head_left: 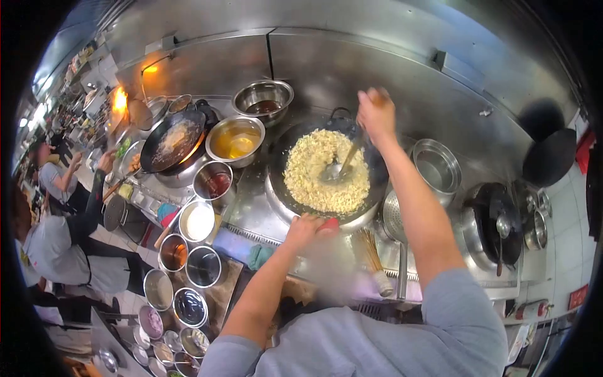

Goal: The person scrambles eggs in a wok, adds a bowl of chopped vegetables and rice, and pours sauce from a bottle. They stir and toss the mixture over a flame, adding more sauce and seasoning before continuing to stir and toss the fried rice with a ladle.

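Note:
A large wok point(377, 171) in front of me holds a wide bed of pale yellow, chopped food point(314, 188). My right hand point(377, 117) is closed round the upper end of a ladle point(349, 157), which slants down so that its bowl rests in the middle of the food. At the near rim of the wok, my left hand point(304, 230) is closed, with a red cloth point(328, 226) beside its fingers. What lies under those fingers is partly hidden; they seem to grip the wok's edge.
Left of the wok stand metal bowls, one with yellow liquid point(239, 146), and another wok point(174, 141) over flame. To the right are a strainer point(394, 215), a bamboo brush point(375, 264) and a pot point(436, 165). Co-workers point(81, 245) stand at far left.

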Motion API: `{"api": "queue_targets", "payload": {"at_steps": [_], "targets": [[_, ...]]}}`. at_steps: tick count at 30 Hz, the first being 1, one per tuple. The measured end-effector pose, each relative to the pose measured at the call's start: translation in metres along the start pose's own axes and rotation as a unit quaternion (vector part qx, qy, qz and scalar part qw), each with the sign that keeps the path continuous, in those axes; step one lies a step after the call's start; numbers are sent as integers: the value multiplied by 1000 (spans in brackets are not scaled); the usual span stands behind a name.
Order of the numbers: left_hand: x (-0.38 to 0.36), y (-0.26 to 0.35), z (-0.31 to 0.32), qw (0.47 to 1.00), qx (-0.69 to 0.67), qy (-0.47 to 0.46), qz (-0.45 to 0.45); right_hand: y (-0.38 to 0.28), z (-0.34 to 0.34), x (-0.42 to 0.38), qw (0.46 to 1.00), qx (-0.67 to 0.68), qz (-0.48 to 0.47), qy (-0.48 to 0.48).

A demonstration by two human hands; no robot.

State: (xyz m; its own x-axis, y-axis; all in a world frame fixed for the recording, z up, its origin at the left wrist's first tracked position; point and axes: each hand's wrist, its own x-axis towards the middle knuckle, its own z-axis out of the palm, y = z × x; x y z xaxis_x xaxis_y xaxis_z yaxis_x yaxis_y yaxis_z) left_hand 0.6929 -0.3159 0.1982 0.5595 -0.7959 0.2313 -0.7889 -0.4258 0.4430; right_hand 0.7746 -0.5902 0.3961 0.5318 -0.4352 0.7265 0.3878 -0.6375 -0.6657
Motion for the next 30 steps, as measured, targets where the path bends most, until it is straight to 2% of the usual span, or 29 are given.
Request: {"api": "queue_targets", "payload": {"at_steps": [1, 2, 5, 6, 8, 9, 10, 12, 14, 16, 18, 19, 21, 22, 24, 26, 28, 30], "targets": [[-7, -4, 1, 1000, -5, 6, 23, -59, 3, 6, 955, 228, 192, -2], [-4, -9, -1, 999, -7, 20, 47, -61, -3, 12, 955, 228, 190, 7], [-1, -17, -3, 998, 6, 24, 53, -56, 0, 21, 939, 312, 91, 114], [-3, -13, -4, 998, 12, 14, 52, -48, 8, 12, 940, 308, 96, 112], [3, -10, -12, 998, 19, 6, 56, -39, 25, 4, 953, 264, 149, -13], [6, -8, -14, 999, 21, -11, 48, -47, 22, 17, 963, 171, 203, -52], [2, -6, -14, 998, 21, -34, 38, -53, 5, 17, 962, 170, 210, -50], [8, -10, -8, 999, 19, -8, 31, -84, -34, 36, 928, 260, 249, -98], [6, -10, -6, 999, 14, -21, 35, -139, -76, 0, 947, 216, 231, -60], [10, -7, -10, 999, 12, 7, 43, -89, -20, -60, 988, 79, 107, 79], [9, -6, -9, 999, 27, -21, 22, -73, -1, -70, 984, 162, 70, -4], [9, -7, -8, 999, 15, 9, 41, -77, -2, -78, 985, 154, 74, 7], [16, -18, 2, 998, 21, 26, 59, -135, -3, -72, 985, 147, 79, 35], [8, -20, 9, 997, 25, 29, 61, -149, -5, -89, 994, 98, 29, 48], [6, -18, 7, 996, 18, 40, 72, -115, -1, -125, 997, 80, 11, -3], [8, -16, 5, 997, 1, 40, 62, -78, -12, -91, 969, 107, 195, 106], [4, -14, 5, 997, -11, 39, 67, -71, -61, -29, 969, 126, 151, 148], [11, -11, -7, 997, -22, 42, 68, -70, -92, -2, 943, 192, 117, 246]]}}
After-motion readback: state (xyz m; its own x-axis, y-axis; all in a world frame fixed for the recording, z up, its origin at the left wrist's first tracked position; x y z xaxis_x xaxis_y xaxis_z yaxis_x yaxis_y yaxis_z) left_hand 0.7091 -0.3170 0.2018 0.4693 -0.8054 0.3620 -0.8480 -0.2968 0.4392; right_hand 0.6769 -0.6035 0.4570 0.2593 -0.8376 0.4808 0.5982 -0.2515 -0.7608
